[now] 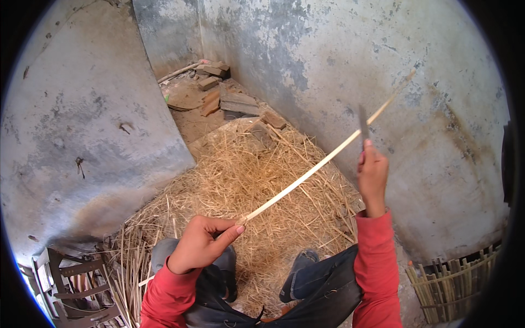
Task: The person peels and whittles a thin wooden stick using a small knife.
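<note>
My left hand (206,239) pinches the near end of a long, pale bamboo strip (306,176) between thumb and fingers. The strip slants up and away to the right, its far tip thin and blurred against the wall. In my right hand (373,174) is a knife (363,121), fingers closed round its handle and blade pointing up. The blade crosses the strip in its far half; whether it touches cannot be made out. Beneath both hands a thick layer of shavings (240,180) covers the floor, between and beyond my legs.
Bare plaster walls stand at left (82,126) and right (426,180). Bricks and tiles (239,102) lie heaped beyond the shavings. A bundle of thin strips (128,273) and a wooden chair-like frame (76,281) are at lower left. A slatted bamboo basket (451,287) is at lower right.
</note>
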A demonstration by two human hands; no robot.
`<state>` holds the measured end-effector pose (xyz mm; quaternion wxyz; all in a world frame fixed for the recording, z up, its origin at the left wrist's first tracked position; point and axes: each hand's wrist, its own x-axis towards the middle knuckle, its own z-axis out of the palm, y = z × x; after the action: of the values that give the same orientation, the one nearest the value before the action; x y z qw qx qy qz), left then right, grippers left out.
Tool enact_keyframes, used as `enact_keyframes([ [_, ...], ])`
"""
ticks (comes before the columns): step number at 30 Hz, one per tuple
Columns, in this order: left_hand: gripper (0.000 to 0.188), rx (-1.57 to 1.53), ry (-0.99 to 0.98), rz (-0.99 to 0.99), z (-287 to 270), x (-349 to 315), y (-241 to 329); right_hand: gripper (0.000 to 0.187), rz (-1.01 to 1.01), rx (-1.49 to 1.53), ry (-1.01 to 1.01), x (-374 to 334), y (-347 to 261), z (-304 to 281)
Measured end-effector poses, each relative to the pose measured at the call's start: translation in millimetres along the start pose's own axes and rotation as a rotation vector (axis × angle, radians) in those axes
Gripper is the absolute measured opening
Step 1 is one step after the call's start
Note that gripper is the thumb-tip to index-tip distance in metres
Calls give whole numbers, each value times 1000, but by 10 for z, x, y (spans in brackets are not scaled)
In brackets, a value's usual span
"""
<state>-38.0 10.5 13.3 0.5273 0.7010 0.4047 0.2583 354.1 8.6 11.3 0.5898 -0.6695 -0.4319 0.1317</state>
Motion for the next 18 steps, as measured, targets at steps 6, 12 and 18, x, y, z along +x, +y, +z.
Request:
enact_keyframes([
  [6, 25, -34, -29, -15, 49, -19, 49, 55, -43, -76, 135, 127, 127, -187],
  [12, 25, -11, -34, -41, 54, 33, 57, 49, -203, -178, -223, -541, -174, 430],
  [18, 24, -35, -10, -40, 81, 49, -16, 44, -156, -63, -357, -904, -317, 662],
])
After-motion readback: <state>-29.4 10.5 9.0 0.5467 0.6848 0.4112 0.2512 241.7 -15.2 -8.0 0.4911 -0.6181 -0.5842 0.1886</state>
